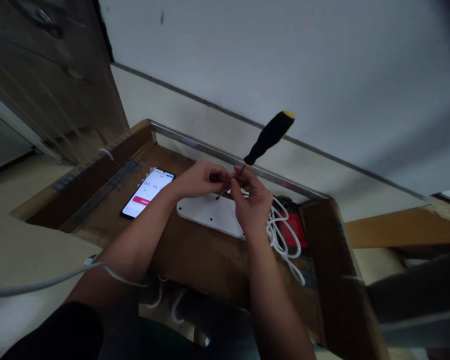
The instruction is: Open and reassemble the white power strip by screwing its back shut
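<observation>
A white power strip [213, 214] lies back side up on a cardboard-covered table [195, 260], small screw holes showing. Above it my right hand [252, 200] pinches the metal shaft of a screwdriver with a black and yellow handle [270, 135]; the handle points up and to the right. My left hand [202, 178] is closed at the shaft's lower end, fingers pinched near the tip; whether it holds a screw is too small to tell. The strip's white cable [285, 235] lies coiled to the right of my right wrist.
A phone [147, 193] with a running timer lies left of the strip. A red and black object [295, 231] sits under the cable coil. Cardboard flaps rise at the left and right. A metal rail [225, 150] edges the far side by the wall. A thin white cord [60, 281] crosses my left arm.
</observation>
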A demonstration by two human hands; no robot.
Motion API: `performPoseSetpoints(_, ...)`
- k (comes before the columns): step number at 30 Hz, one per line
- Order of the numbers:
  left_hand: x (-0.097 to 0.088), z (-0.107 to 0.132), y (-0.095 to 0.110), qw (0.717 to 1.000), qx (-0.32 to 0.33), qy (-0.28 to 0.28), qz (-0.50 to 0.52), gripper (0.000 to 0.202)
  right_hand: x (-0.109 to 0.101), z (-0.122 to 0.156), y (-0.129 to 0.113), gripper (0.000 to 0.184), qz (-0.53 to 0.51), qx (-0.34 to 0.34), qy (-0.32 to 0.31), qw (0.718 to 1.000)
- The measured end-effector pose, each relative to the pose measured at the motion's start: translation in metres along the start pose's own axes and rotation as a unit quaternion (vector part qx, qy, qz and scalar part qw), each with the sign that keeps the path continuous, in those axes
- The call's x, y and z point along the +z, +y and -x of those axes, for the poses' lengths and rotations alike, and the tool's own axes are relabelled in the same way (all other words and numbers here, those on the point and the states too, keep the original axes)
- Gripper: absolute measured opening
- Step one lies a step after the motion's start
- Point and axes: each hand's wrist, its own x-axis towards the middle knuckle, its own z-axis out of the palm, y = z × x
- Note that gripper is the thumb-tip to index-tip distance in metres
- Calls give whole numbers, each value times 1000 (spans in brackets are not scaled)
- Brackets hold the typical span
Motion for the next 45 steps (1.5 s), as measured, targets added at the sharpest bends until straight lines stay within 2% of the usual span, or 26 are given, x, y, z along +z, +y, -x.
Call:
performPoseSetpoints(8,0,0,2,1000,2,0,-27,25,0,0,-4,29,7,-15,-11,1000)
performPoseSetpoints(15,4,-1,3,1000,-7,21,-19,30,-3,-3,-9,16,25,-41,-8,999)
performPoseSetpoints(21,3,-1,3,1000,9,-7,-17,28,-3,-3,-9,16,28,-56,-13,998)
performPoseSetpoints(36,2,1,9,999,3,-15,-46,25,-5,-3,-12,25,38,-71,-41,996)
performPoseSetpoints(45,2,2,5,999,12,-10,-36,26,-5,-3,-12,20,41,-66,-34,996)
